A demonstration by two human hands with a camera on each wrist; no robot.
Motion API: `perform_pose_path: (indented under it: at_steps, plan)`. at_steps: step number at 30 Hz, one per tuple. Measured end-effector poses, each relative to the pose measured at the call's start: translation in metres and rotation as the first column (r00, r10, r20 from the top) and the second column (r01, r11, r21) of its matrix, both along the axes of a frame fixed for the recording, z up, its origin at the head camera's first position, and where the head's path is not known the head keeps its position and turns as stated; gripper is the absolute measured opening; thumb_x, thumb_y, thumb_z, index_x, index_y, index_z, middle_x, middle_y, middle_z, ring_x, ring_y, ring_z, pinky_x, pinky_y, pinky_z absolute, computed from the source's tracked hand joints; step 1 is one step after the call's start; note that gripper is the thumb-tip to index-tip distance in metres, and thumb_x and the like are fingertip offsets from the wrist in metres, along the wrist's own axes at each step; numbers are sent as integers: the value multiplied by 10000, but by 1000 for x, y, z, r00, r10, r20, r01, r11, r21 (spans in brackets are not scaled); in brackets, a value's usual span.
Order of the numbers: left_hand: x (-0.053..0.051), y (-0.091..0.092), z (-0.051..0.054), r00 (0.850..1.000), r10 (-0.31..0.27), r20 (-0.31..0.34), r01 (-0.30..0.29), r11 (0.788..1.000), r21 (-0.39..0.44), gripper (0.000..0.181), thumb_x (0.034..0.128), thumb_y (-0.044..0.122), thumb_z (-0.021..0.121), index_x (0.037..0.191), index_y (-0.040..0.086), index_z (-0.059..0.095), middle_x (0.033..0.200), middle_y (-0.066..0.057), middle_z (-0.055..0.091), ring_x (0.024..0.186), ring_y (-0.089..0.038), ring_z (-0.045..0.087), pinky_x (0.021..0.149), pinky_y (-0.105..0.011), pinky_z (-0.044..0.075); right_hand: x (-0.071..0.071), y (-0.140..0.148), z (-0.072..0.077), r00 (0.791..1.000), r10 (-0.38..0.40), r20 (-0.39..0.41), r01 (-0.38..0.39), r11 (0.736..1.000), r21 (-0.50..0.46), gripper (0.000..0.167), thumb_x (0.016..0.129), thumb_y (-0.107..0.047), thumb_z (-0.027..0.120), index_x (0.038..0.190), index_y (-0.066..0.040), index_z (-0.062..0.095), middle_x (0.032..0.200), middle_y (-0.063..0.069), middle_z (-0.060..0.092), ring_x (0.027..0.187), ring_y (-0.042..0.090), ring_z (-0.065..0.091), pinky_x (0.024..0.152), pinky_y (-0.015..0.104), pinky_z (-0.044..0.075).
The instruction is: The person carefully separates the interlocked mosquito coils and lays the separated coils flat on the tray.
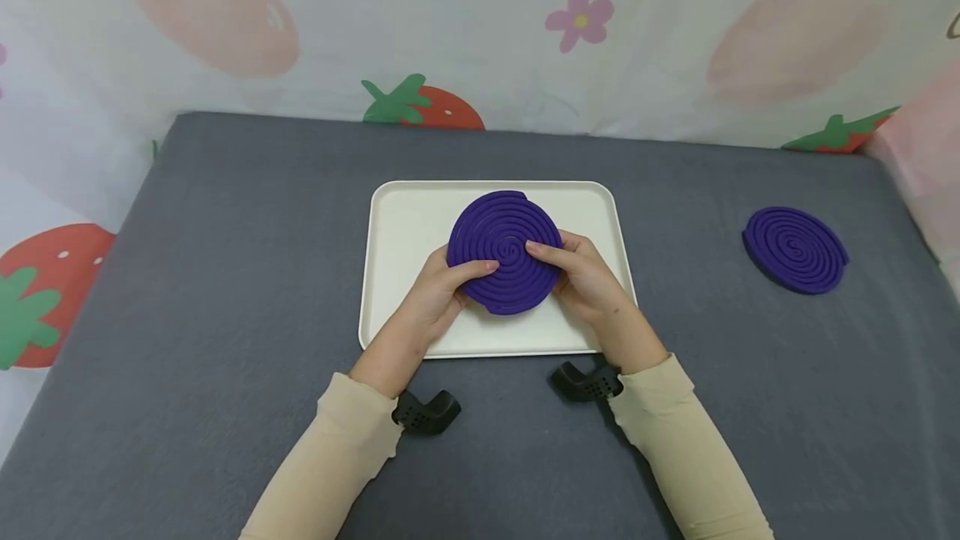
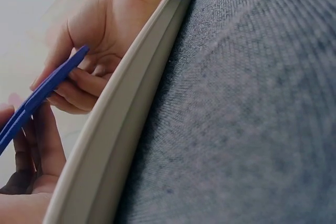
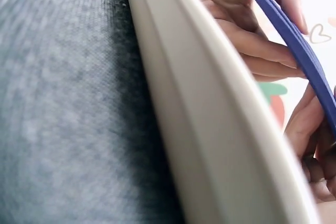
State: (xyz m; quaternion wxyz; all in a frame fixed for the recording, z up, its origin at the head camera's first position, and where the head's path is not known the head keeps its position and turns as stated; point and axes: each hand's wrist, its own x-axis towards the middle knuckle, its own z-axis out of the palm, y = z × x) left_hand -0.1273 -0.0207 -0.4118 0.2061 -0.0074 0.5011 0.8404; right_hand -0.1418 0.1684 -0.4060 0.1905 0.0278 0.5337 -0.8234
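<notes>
Both hands hold a purple disc (image 1: 504, 219) wound in a tight spiral, its flat face toward the head camera. The left hand (image 1: 437, 288) grips its left edge, thumb across the face and fingers behind. On the opposite edge, the right hand (image 1: 588, 277) pinches it the same way. Beneath the disc lies a cream rectangular tray (image 1: 405, 227). In the left wrist view the disc (image 2: 52, 82) appears edge-on and tilted, above the tray rim (image 2: 113, 129). The right wrist view also shows the thin disc (image 3: 296, 48) between thumb and fingers, apart from the tray.
A second purple spiral disc (image 1: 795, 250) lies flat on the grey cloth-covered table (image 1: 247, 273), to the right of the tray. Behind the table hangs a pale curtain (image 1: 480, 23) printed with strawberries and flowers. Black wrist devices (image 1: 427, 413) sit below each hand.
</notes>
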Motion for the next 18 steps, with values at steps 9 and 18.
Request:
perform_pose_path:
  at_steps: [9, 18]
  plan:
    - [0, -2, 0, 1000, -25, 17, 24, 998, 50, 428, 896, -42, 520, 1306, -102, 412, 1039, -67, 610, 898, -133, 626, 762, -251, 538, 0, -1, -1, 999, -35, -11, 35, 999, -35, 302, 927, 70, 447, 838, -91, 687, 779, 28, 682, 666, 106, 652, 600, 206, 539]
    - [-2, -3, 1, 999, -33, 11, 32, 996, 81, 381, 914, -69, 484, 1279, -152, 411, 972, -55, 645, 865, -130, 643, 746, -263, 551, -1, 2, 0, 996, -93, -5, 92, 991, -94, 332, 931, 86, 437, 822, -78, 705, 777, 42, 690, 665, 115, 654, 591, 217, 539]
